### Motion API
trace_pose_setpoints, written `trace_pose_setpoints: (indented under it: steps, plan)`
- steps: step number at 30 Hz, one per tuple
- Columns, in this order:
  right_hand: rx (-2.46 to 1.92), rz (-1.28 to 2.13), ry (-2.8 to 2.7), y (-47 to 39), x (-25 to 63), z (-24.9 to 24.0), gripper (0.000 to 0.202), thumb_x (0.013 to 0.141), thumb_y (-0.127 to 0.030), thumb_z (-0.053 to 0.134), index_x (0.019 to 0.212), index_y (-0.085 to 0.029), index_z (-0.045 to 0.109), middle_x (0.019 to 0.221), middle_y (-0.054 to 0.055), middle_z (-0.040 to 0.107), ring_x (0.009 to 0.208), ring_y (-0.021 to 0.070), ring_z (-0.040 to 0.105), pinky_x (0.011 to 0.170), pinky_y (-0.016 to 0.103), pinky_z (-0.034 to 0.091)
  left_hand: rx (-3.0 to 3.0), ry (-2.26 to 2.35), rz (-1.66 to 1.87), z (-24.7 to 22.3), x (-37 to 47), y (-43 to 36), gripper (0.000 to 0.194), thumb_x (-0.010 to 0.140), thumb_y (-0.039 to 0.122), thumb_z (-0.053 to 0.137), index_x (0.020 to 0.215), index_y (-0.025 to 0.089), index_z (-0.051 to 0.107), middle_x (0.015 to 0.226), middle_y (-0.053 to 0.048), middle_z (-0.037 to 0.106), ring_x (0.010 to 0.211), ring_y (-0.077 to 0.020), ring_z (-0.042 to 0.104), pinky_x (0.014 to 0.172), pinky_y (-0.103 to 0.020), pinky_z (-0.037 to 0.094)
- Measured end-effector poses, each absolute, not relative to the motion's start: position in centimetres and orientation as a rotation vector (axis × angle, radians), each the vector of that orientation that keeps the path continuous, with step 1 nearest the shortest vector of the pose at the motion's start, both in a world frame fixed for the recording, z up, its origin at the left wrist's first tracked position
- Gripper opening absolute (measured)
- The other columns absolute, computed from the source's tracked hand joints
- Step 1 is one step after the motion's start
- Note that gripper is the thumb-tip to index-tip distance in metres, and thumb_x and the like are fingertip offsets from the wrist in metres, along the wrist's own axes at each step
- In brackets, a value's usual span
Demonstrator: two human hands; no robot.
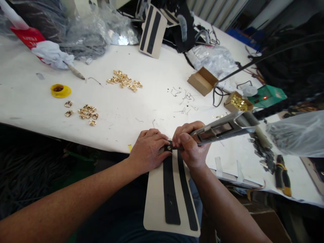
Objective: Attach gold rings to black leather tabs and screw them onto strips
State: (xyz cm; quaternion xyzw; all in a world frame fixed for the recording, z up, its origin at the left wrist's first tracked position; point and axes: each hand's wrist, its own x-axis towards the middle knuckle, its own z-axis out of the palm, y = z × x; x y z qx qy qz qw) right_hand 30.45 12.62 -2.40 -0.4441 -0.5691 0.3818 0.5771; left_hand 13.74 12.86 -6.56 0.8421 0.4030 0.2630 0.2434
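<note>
Metal tool: from where I stand, the right hand (192, 145) ought to bring the metal tool's (220, 130) slim dark end squarely to the small brass-coloured disc (169, 147), pressing gently so it doesn't skid
Wide black strap: best held flat and straight along the pale panel (155, 206), since any twist at its top end could leave the disc crooked; this wide black strap (170, 189) is the left of 2, beside a narrow black strap (187, 199)
Left hand: thumb and fingertips narrowed around the strap's top end, holding it down; I'd move that left hand (148, 150) a touch clear of the tip
Right hand: fist wrapped around the tool's lower part, thumb laid over it
Brass disc: in the small gap between left thumb and fingers, with the tool's end just to its right; whether they touch, I can't tell
Pale panel: top end under the hands at the edge of the white table (116, 128), the rest reaching over the lap
</note>
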Motion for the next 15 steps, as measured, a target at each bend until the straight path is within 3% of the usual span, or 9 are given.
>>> trace_pose_setpoints:
  steps: [8, 15]
  plan:
    - [-0.996, 0.904, -1.310, 12.76, 29.83, -2.29, 0.025, 0.088, -0.033, 0.074, 0.077, -0.025, 0.053, 0.063, -0.004, 0.057, 0.050, 0.0135, 0.055, 0.048, 0.031, 0.047, 2.292, 1.120, 0.729, -6.72, 13.96, 12.86, 0.020, 0.092, 0.042, 0.074, 0.107, 0.028, 0.074, 0.120, 0.000, 0.078, 0.124, -0.0291, 0.058, 0.103, -0.050, 0.040]
    - [-0.801, 0.923, -1.250, 12.33, 29.89, -2.39, 0.022, 0.093, -0.030, 0.072, 0.081, -0.024, 0.054, 0.061, -0.006, 0.051, 0.049, 0.0120, 0.053, 0.047, 0.027, 0.044, 2.296, 1.094, 0.717, -6.40, 13.85, 12.97, 0.024, 0.092, 0.041, 0.075, 0.110, 0.026, 0.075, 0.123, -0.001, 0.077, 0.124, -0.0286, 0.057, 0.104, -0.049, 0.039]
